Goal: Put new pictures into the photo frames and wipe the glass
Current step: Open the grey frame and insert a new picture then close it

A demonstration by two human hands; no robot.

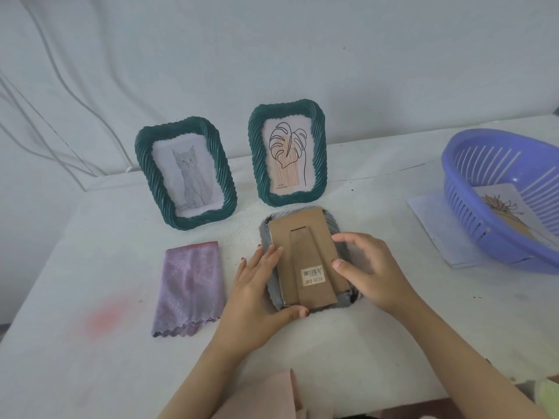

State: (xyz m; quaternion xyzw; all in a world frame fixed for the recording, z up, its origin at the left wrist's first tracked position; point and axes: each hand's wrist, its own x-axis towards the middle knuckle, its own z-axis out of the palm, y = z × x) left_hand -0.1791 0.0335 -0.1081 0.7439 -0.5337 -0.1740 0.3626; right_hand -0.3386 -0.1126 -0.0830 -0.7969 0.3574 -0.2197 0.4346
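1. The left hand (257,285) lies flat along the left edge of the face-down frame (308,258), fingers spread on the cardboard backing (302,237) and thumb hooked round the frame's near edge; it steadies the frame rather than gripping it.
2. The right hand (363,267) rests on the frame's right side, fingers loosely curled, with fingertips on the backing and thumb pressing near the barcode sticker (313,275).
3. The face-down frame lies flat on the white table (75,358), its grey rim showing around the brown backing, the folded stand strip running down the middle.
4. Left of this frame, just apart from the left hand, a folded pinkish-purple cloth (190,285) lies flat.
5. Well to the frame's right sits a purple slotted basket (472,207), resting partly on a sheet of paper (429,219); a printed picture (502,207) lies inside it.
6. Beyond the frame, two green frames stand upright: the cat frame (184,173) behind and to the left, the leaf frame (287,155) directly behind.
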